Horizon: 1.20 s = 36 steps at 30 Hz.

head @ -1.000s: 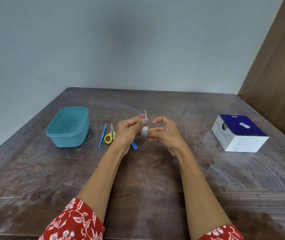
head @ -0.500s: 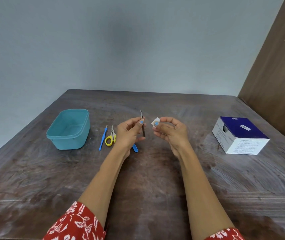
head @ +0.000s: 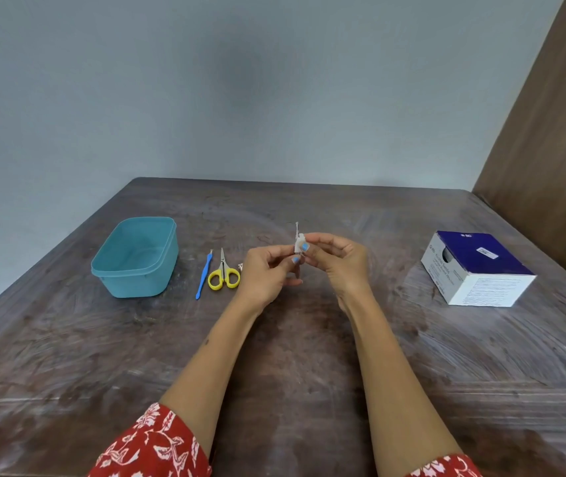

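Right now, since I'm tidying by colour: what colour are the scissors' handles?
Yellow; the scissors show best in the head view.

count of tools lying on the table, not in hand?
2: a blue-handled pick beside the teal tub, and yellow scissors next to it. A small scrap peeks out behind the left hand; more may be hidden there.

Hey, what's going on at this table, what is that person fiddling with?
A person holds a thin metal tool upright in the left hand and pinches a small white pad against it with the right hand, apparently wiping it. Both hands are raised over a wooden table. To the left sit yellow scissors, a slim blue tool and a teal tub; to the right, a blue and white box.
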Available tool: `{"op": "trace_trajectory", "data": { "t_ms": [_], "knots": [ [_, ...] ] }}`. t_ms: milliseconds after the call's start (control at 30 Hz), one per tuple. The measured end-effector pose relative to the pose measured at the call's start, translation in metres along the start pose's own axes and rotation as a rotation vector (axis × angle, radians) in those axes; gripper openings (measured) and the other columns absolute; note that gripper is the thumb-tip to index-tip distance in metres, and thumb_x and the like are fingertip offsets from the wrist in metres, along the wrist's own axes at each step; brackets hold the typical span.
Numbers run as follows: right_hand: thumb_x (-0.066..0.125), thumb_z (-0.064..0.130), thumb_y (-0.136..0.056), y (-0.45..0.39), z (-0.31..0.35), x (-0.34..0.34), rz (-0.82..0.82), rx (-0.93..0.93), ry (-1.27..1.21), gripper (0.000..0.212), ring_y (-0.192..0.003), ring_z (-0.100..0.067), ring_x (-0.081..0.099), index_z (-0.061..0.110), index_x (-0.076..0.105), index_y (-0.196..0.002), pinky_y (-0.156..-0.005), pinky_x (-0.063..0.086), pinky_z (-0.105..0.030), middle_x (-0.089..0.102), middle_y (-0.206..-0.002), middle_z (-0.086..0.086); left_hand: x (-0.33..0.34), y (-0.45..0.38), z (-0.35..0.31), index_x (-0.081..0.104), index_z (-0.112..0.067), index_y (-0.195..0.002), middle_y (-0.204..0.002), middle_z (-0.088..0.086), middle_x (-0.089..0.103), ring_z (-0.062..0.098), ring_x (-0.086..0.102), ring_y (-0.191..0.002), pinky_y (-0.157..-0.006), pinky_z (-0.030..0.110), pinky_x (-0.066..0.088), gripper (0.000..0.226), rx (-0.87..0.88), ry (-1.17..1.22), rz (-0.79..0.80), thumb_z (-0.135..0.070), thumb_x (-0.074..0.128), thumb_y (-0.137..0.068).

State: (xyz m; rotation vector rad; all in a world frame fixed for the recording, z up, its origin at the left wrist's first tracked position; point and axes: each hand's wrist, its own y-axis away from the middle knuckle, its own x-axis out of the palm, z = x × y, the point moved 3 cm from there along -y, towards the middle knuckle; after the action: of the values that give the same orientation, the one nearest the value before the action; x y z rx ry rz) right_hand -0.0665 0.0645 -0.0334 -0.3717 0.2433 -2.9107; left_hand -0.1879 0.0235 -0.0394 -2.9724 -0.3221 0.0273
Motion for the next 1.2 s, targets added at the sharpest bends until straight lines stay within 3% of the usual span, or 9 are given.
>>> {"op": "trace_trajectory", "data": {
  "t_ms": [167, 267, 367, 467, 633, 800, 967, 1100, 1200],
  "knots": [
    [0.071, -0.005, -0.077, 0.001, 0.003, 0.000, -0.043, -0.014, 0.041, 0.019, -0.062, -0.004, 0.068, 0.013, 0.069, -0.082, -0.060, 0.055, -0.017, 0.072, -0.064, 0.007, 0.002, -0.001, 0.003, 0.066, 0.001, -0.102, -0.081, 0.012, 0.064, 0.017, 0.059, -0.070, -0.060, 0.025, 0.058, 0.017, -0.017, -0.049, 0.023, -0.002, 0.056, -0.089],
    [0.075, 0.000, -0.075, -0.001, 0.006, -0.003, -0.106, -0.023, 0.038, 0.026, -0.068, -0.002, 0.069, 0.017, 0.065, -0.091, -0.065, 0.055, -0.015, 0.073, -0.066, 0.008, 0.003, -0.002, 0.005, 0.065, -0.001, -0.107, -0.082, 0.008, 0.066, 0.015, 0.062, -0.070, -0.063, 0.027, 0.059, 0.020, -0.017, -0.077, 0.037, -0.003, 0.056, -0.089],
    [0.079, 0.004, -0.072, 0.000, 0.004, -0.004, -0.103, 0.018, 0.071, 0.030, -0.069, -0.001, 0.070, 0.016, 0.063, -0.094, -0.060, 0.050, -0.010, 0.073, -0.066, 0.008, 0.000, -0.003, 0.006, 0.065, -0.001, -0.106, -0.083, 0.009, 0.067, 0.016, 0.063, -0.071, -0.066, 0.032, 0.059, 0.019, -0.008, -0.094, 0.024, -0.003, 0.057, -0.089],
    [0.080, 0.004, -0.071, 0.002, 0.005, -0.004, -0.072, 0.054, 0.090, 0.032, -0.067, -0.001, 0.069, 0.017, 0.062, -0.094, -0.058, 0.048, -0.009, 0.073, -0.065, 0.008, -0.002, -0.003, 0.006, 0.068, -0.008, -0.099, -0.083, 0.009, 0.067, 0.018, 0.063, -0.072, -0.068, 0.035, 0.059, 0.015, 0.011, -0.121, 0.033, -0.004, 0.058, -0.088],
    [0.076, 0.000, -0.073, 0.000, 0.009, -0.006, -0.152, 0.002, 0.001, 0.042, -0.063, 0.002, 0.068, 0.019, 0.054, -0.103, -0.054, 0.046, -0.006, 0.072, -0.063, 0.010, 0.001, -0.003, 0.006, 0.068, -0.018, -0.095, -0.085, 0.005, 0.069, 0.016, 0.065, -0.076, -0.066, 0.031, 0.059, 0.016, -0.002, -0.134, 0.062, -0.007, 0.061, -0.087],
    [0.079, 0.006, -0.072, 0.001, 0.005, -0.006, -0.094, 0.069, 0.081, 0.040, -0.069, -0.001, 0.069, 0.020, 0.055, -0.100, -0.059, 0.048, -0.010, 0.073, -0.067, 0.007, -0.003, -0.002, 0.005, 0.069, -0.009, -0.099, -0.088, 0.014, 0.069, 0.020, 0.064, -0.075, -0.065, 0.032, 0.060, 0.015, 0.003, -0.164, 0.040, -0.006, 0.060, -0.088],
    [0.078, 0.003, -0.072, -0.001, 0.009, -0.006, -0.144, 0.012, -0.007, 0.045, -0.067, 0.000, 0.069, 0.019, 0.052, -0.106, -0.058, 0.049, -0.009, 0.073, -0.066, 0.008, -0.001, -0.002, 0.003, 0.068, -0.009, -0.102, -0.088, 0.007, 0.070, 0.019, 0.067, -0.079, -0.071, 0.036, 0.060, 0.017, -0.014, -0.175, 0.057, -0.008, 0.060, -0.088],
    [0.079, 0.005, -0.072, -0.001, 0.010, -0.008, -0.209, 0.004, -0.056, 0.043, -0.078, -0.009, 0.071, 0.025, 0.054, -0.100, -0.083, 0.053, -0.028, 0.074, -0.071, 0.002, 0.002, 0.000, 0.002, 0.067, -0.003, -0.104, -0.089, 0.015, 0.067, 0.020, 0.063, -0.077, -0.069, 0.032, 0.059, 0.018, -0.017, -0.198, 0.066, -0.006, 0.060, -0.088],
    [0.078, 0.002, -0.072, -0.003, 0.010, -0.012, -0.308, 0.002, -0.169, 0.040, -0.076, -0.012, 0.070, 0.024, 0.055, -0.098, -0.083, 0.054, -0.031, 0.074, -0.067, 0.002, 0.002, -0.001, 0.002, 0.068, -0.005, -0.103, -0.089, 0.018, 0.067, 0.020, 0.062, -0.075, -0.070, 0.035, 0.060, 0.017, -0.007, -0.213, 0.051, -0.006, 0.060, -0.088]
  ]
}}
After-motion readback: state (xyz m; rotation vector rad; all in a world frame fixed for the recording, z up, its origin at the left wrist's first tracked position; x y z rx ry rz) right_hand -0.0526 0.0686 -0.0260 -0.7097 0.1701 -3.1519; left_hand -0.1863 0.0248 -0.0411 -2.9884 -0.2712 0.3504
